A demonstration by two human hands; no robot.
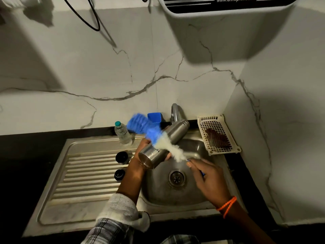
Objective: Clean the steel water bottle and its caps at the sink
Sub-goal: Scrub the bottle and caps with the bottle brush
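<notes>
My left hand (140, 156) grips the steel water bottle (175, 132) near its base and holds it tilted over the sink basin (158, 191), its mouth toward the tap (175, 112). A blue and white bottle brush (151, 132) lies across the outside of the bottle, blurred by motion. My right hand (209, 178) grips the brush's handle low at the right. Two black caps (121, 157) (119, 174) stand on the ribbed drainboard (84, 176) left of the basin.
A small clear plastic bottle (122, 132) with a teal cap stands at the back of the drainboard. A blue cup (154, 117) sits behind the tap. A white plastic basket (217, 134) with a brown scrubber rests at the sink's right corner. The drain (176, 178) lies mid-basin.
</notes>
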